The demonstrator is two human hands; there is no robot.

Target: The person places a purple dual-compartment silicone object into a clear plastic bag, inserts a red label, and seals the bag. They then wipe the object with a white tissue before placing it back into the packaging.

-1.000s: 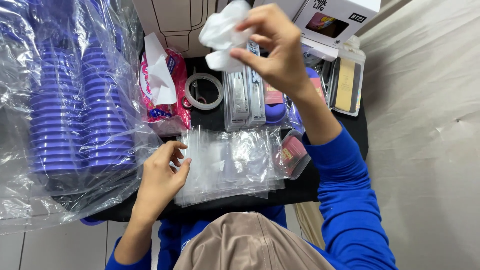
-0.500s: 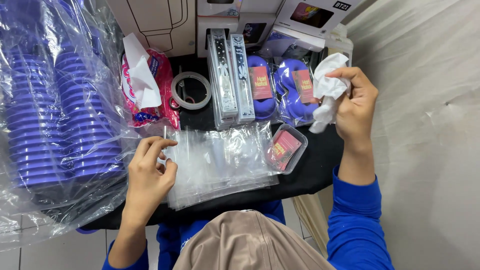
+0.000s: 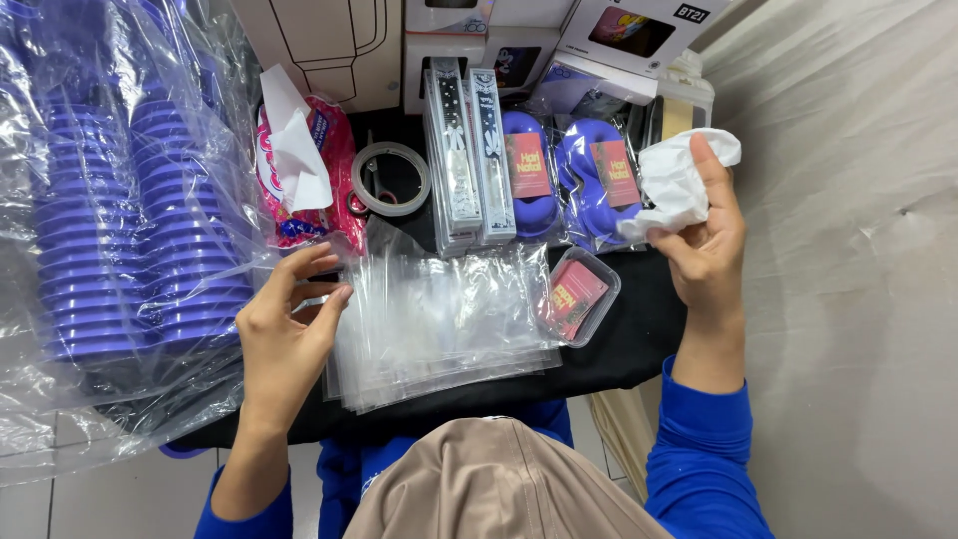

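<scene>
White tissue (image 3: 671,180), pinched in right hand (image 3: 707,258) grip

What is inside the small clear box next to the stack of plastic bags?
The clear box holds a red card with yellow print, lying flat and slightly tilted. Anything beneath that card is covered. The box sits on the black table against the bag stack.

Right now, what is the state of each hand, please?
Left hand: open, fingertips at the edge of the clear bags.
Right hand: closed on a white tissue.
</scene>
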